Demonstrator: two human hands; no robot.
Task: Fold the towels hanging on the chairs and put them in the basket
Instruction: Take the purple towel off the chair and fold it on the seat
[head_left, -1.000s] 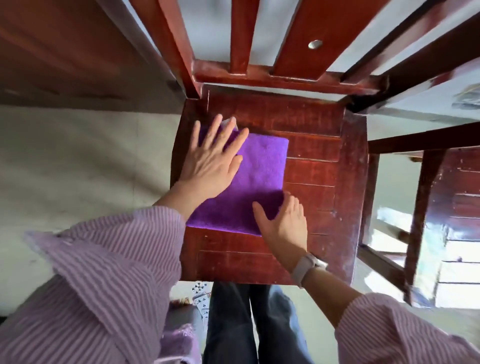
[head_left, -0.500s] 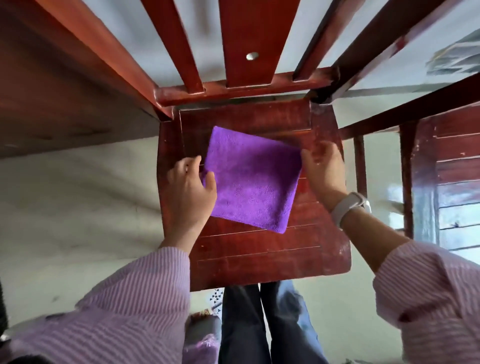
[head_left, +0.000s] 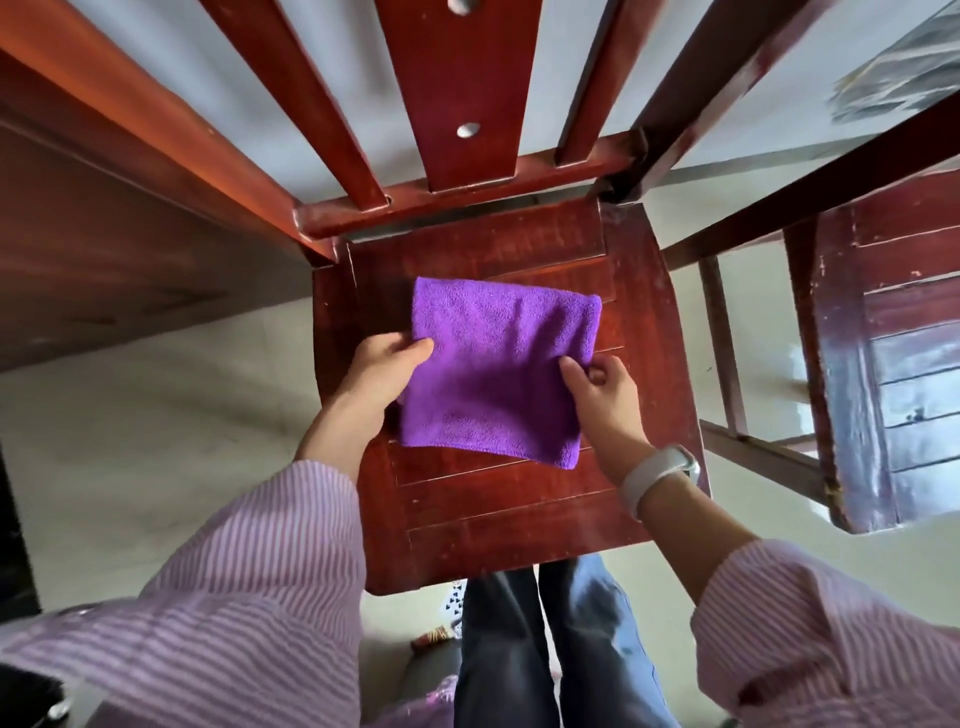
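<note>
A purple towel (head_left: 498, 364), folded into a rough square, lies over the seat of a red-brown wooden chair (head_left: 519, 525). My left hand (head_left: 384, 374) grips the towel's left edge, thumb on top and fingers under it. My right hand (head_left: 597, 384) pinches the right edge, thumb on the cloth and fingers curled beneath. The towel's near part looks slightly raised off the seat. No basket is in view.
The chair's slatted back (head_left: 457, 104) rises just beyond the towel. A wooden table edge (head_left: 130, 171) runs along the left. A second wooden chair (head_left: 893, 364) stands at the right. Pale floor lies on both sides, and my legs are below the seat.
My left hand went from pressing flat on the towel to gripping its left edge. My right hand moved to the right edge and pinched it. The towel turned on the seat.
</note>
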